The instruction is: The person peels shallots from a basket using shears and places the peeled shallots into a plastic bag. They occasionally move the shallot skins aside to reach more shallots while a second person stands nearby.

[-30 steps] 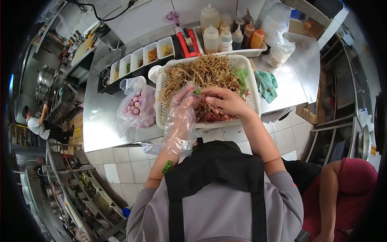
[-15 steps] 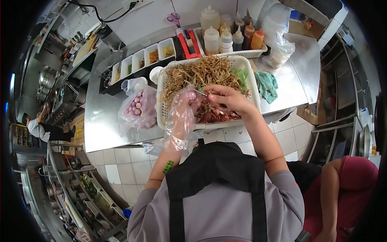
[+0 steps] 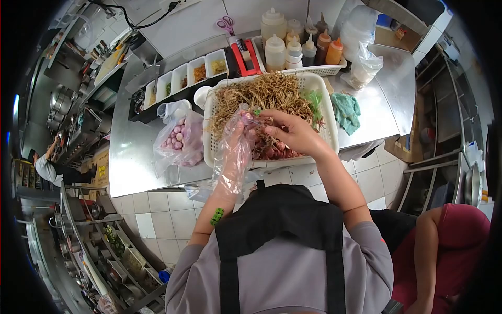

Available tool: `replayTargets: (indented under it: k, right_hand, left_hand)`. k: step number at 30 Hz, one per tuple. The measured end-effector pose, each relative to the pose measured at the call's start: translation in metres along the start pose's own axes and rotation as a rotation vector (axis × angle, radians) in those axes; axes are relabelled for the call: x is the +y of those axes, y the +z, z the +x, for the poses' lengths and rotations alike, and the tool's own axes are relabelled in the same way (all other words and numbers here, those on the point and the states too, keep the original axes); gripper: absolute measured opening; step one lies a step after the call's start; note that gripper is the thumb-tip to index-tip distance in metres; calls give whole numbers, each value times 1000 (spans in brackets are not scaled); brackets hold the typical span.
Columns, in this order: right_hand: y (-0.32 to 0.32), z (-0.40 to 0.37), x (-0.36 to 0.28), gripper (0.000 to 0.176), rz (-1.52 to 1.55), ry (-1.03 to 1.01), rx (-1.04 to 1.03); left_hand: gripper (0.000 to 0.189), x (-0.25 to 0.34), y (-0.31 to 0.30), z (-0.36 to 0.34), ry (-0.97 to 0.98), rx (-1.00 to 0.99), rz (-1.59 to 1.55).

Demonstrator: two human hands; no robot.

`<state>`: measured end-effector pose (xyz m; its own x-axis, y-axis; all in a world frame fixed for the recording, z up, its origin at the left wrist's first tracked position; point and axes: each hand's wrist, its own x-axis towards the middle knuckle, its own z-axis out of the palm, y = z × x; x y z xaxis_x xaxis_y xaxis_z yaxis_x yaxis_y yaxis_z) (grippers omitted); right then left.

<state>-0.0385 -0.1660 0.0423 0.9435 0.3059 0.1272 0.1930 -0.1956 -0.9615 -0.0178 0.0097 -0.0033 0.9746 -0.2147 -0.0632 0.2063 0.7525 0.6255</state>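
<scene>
Thin metal glint, seen between the hands earlier, is now hidden; the small green piece (image 3: 257, 112) sits by the fingertips. Left hand (image 3: 239, 125), in clear plastic, pinches what looks like a reddish bulb (image 3: 248, 117) above the basket (image 3: 331, 128); right hand (image 3: 299, 135) is half-curled against it, grip unclear. Forearms cross the near rim, bag (image 3: 180, 138) close left, cloth (image 3: 346, 112) right, bottles (image 3: 274, 54) beyond; working room lies above the basket.

- Bright, whitish light; soft shadows
- White glare on the steel tabletop (image 3: 137, 166), glints on the plastic glove (image 3: 230, 163)
- Strong fisheye bending, black corners
- Middle fairly sharp, edges softer
</scene>
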Motion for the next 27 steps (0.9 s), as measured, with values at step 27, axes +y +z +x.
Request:
replayTargets:
  k: [27]
  right_hand:
    - [-6,-2,0,30,82,155,43]
  left_hand:
    - [22,6,25,-12,36,138,60]
